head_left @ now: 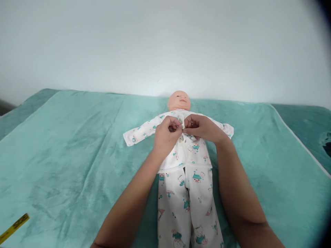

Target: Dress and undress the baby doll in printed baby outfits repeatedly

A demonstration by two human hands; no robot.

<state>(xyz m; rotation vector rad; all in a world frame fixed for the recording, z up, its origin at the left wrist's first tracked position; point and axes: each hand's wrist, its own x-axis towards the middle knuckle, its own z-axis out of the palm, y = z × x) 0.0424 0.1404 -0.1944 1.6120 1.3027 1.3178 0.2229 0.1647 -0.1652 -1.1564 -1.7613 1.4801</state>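
A baby doll [179,101] lies on its back, dressed in a white printed shirt [172,158] and matching trousers [173,196]. At the chest, my left hand [168,132] pinches the front edge of the shirt between thumb and index finger. Meeting it from the other side, my right hand [200,126] is closed on the facing edge of the same shirt opening. The fingertips of both hands nearly touch. Just below them a small button [180,140] shows on the shirt front. Whatever lies right between the fingertips is hidden.
A green plush blanket [64,155] with some creases covers the surface under the doll. Behind it rises a plain pale wall [155,44]. A yellow strip with dark marks [15,227] lies at the lower left. Something dark [328,144] shows at the right edge.
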